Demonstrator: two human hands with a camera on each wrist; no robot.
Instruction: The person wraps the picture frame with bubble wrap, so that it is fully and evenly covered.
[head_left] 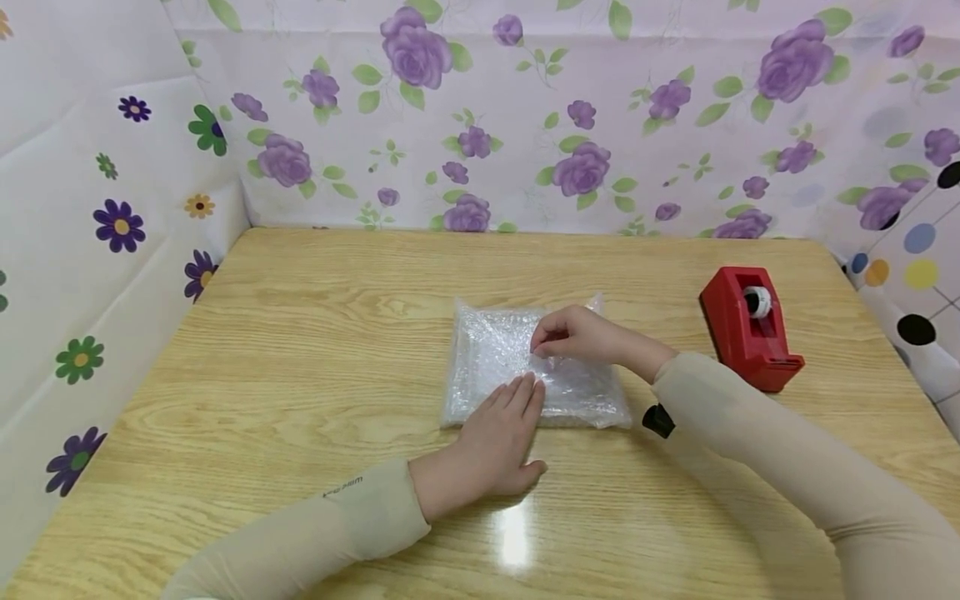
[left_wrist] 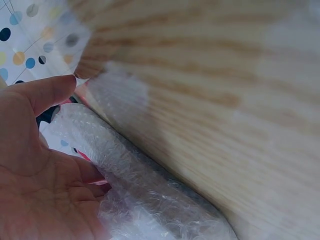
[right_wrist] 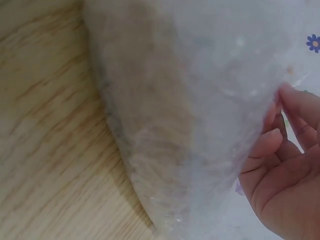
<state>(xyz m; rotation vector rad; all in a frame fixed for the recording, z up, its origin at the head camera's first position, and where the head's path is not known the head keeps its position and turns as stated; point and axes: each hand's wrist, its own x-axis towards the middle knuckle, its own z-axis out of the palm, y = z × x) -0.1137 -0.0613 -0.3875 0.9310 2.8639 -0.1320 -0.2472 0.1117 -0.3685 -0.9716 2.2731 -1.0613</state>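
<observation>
A flat package in clear bubble wrap (head_left: 495, 333) lies on the wooden table, with pointed corners of wrap sticking out at the back. My left hand (head_left: 498, 442) rests with fingers straight on its front part, thumb out to the side over the table. In the left wrist view, the left palm (left_wrist: 45, 200) lies against the crinkled wrap (left_wrist: 150, 200). My right hand (head_left: 573, 335) is over the middle of the package, thumb and index finger pinched together. From the right wrist view, the right fingertips (right_wrist: 282, 92) pinch a thin clear film at the wrap's surface; I cannot tell whether it is wrap or tape.
A red tape dispenser (head_left: 750, 333) with a white-cored roll (head_left: 759, 302) stands on the table to the right. A small black object (head_left: 658, 421) shows beside the right sleeve. Flowered cloth (head_left: 525, 125) hangs behind the table (head_left: 300, 333), with more patterned cloth at both sides.
</observation>
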